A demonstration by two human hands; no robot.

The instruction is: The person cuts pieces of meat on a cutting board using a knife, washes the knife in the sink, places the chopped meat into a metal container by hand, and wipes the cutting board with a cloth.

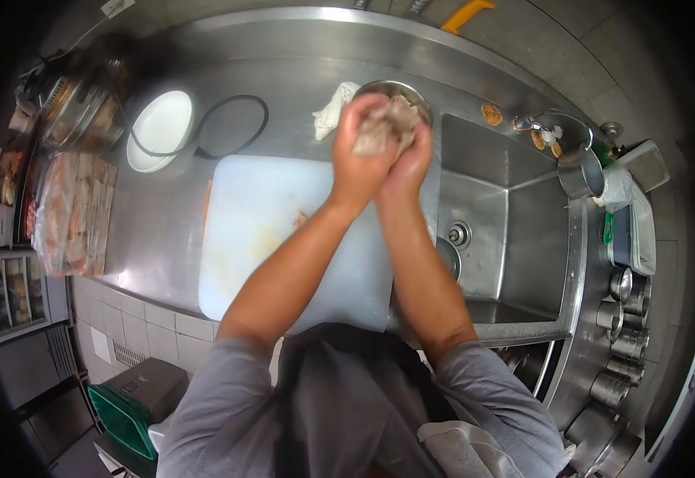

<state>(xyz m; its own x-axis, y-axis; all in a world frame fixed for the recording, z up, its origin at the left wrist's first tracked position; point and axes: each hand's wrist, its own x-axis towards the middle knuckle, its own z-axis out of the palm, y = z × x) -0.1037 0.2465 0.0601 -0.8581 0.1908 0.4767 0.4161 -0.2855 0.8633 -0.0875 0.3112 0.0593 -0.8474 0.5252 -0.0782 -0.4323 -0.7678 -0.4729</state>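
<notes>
Both my hands are cupped together at the back of the counter, scooping up a heap of pale greyish-beige food pieces [394,125]. My left hand [359,155] closes round the heap from the left, my right hand [413,159] from the right and below. The heap is blurred, so I cannot make out its exact kind. Just behind and below it is a round metal bowl [402,86], mostly hidden by my hands. A crumpled white cloth [333,111] lies left of the bowl. Under my forearms lies a white cutting board [244,215] with small brownish scraps on it.
A steel sink [515,231] is at the right, with a metal pot [580,173] beyond it. On the left are a white oval dish [163,127], a black hose loop [244,99] and bagged packages [73,211]. A green-lined bin [123,418] stands below left.
</notes>
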